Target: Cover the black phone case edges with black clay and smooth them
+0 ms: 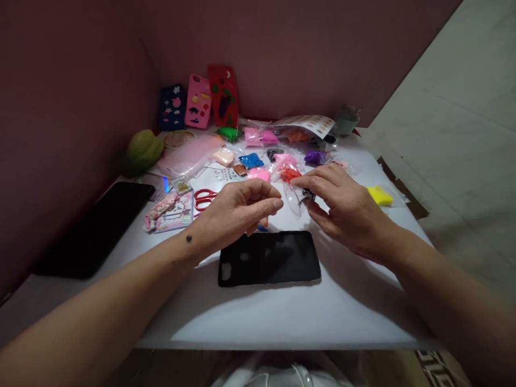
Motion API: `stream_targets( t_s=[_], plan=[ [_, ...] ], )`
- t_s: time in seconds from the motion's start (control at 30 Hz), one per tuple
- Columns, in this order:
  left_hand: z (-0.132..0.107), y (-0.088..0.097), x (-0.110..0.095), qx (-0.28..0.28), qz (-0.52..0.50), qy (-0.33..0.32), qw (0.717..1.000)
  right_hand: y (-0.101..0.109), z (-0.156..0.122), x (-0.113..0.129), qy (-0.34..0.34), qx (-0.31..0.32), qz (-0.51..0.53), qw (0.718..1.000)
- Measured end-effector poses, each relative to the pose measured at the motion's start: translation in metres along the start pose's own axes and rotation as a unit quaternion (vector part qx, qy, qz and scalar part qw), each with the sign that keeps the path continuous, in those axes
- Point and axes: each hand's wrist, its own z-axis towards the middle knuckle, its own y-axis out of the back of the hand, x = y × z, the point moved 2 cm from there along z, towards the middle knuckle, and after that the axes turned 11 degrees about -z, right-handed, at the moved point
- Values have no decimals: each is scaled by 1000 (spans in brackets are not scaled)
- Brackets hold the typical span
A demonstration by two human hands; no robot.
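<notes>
Head view, looking down on a white worktop point(350, 312): the right hand point(342, 207) pinches a small clear bag point(297, 200) with something dark inside, held low over the worktop just beyond a black phone case point(269, 258). The left hand point(237, 209) is loosely curled near the bag; whether it grips anything I cannot tell. Red scissors point(203, 198) lie to its left, and coloured clay packets point(250, 160) lie farther back.

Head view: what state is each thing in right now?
Clear bag, pinched by right hand.
Left hand, fingers curled shut.
Black phone case, flat on the table.
Scissors, lying flat, blades hidden.
Red phone case, leaning upright on wall.
</notes>
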Motion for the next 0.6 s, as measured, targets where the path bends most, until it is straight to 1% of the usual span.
stream_targets(
  t_s=[0.13,0.33,0.43,0.6],
  plan=[
    [0,-1,0,12,24,10,1000,-5,0,11,17,-23,-24,999],
    [3,0,6,4,8,41,999,-7,-1,23,21,-61,-58,996],
    [3,0,9,6,10,47,999,-9,-1,25,23,-70,-50,996],
    [4,1,9,22,8,53,998,-11,-3,20,15,-67,-40,997]
  ],
)
